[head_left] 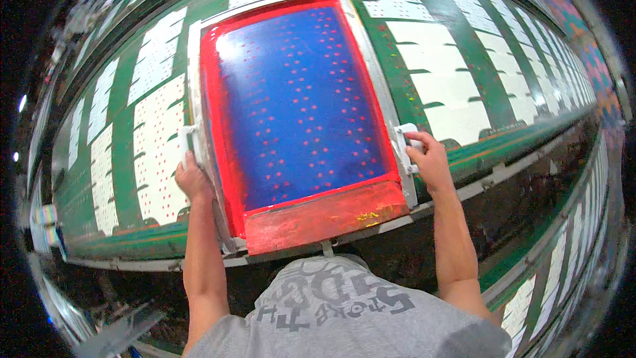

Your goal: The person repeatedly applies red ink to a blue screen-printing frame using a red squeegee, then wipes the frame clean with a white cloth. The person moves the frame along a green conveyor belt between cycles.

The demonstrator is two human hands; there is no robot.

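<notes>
A screen-printing frame (368, 66) lies on the green table in front of me, with a blue mesh (298, 106) marked by rows of small red dots. Red ink borders the mesh, and a red-stained strip (324, 222) runs along the near end. At the frame's left side, my left hand (194, 179) is closed at a white handle (186, 141); its fingers are partly hidden. On the other side, the fingers of my right hand (429, 161) curl around a second white handle (405, 149). No squeegee shows in either hand.
Left of the frame, white cut pieces (159, 153) carry red dots. To its right lie plain white pieces (440, 83) in the near row. The long green table (487, 86) has a metal rail (510, 172) along its near edge. Another table with white pieces stands at lower right.
</notes>
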